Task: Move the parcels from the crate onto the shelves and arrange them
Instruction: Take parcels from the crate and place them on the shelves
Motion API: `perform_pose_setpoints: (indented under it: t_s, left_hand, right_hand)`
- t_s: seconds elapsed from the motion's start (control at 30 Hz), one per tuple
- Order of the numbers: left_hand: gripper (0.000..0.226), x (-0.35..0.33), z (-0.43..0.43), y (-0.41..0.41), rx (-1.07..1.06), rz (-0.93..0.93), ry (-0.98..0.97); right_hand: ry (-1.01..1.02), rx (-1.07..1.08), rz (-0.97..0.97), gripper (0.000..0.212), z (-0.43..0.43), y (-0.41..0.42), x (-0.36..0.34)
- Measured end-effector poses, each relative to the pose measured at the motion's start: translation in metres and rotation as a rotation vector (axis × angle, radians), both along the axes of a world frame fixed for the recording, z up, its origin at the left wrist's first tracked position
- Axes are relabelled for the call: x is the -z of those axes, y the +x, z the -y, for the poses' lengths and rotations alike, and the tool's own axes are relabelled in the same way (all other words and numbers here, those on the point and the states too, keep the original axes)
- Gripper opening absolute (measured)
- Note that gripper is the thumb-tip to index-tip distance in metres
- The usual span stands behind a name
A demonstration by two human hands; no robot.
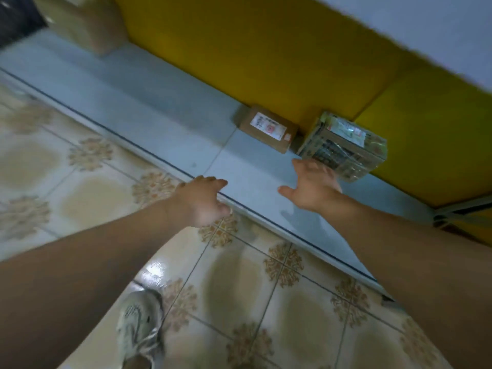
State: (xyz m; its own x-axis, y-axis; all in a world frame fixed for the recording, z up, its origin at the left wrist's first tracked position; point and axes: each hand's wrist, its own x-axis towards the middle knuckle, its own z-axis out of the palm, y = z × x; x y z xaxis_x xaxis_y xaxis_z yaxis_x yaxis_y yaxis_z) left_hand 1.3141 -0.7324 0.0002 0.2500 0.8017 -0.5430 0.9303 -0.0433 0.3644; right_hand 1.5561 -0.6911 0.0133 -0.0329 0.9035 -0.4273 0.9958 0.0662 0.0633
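A low grey shelf board (159,107) runs diagonally across the view, backed by a yellow panel (266,49). On it lie a small brown cardboard parcel with a white label (269,128) and, to its right, a parcel wrapped in clear tape with printed sides (343,146). My right hand (311,186) hovers with fingers spread just in front of the taped parcel, its fingertips at the parcel's near edge; whether they touch it I cannot tell. My left hand (203,202) hangs over the shelf's front edge, fingers loosely curled, holding nothing. The crate is out of view.
A large blurred brown parcel (85,22) sits on the shelf at the far left. Patterned beige floor tiles (93,187) fill the foreground, with my shoe (142,326) on them. A shelf leg and frame (458,211) show at the right.
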Motion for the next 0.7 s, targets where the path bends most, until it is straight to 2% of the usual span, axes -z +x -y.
perform_pose_setpoints:
  t_s: [0.1, 0.27, 0.53, 0.7]
  left_hand:
    - [0.072, -0.08, 0.048, -0.04, -0.05, 0.013, -0.015]
    - [0.065, -0.229, 0.112, -0.132, -0.09, 0.009, 0.026]
    - [0.066, -0.433, 0.166, -0.312, -0.237, -0.125, 0.236]
    - [0.065, -0.526, 0.185, -0.402, -0.325, -0.21, 0.392]
  right_hand:
    - [-0.081, -0.129, -0.036, 0.083, 0.03, -0.061, -0.07]
    - [-0.087, -0.296, -0.115, 0.075, 0.075, -0.169, -0.21]
    - [0.092, -0.501, -0.197, 0.08, 0.096, -0.354, -0.4]
    - [0.223, -0.58, -0.254, 0.075, 0.09, -0.455, -0.494]
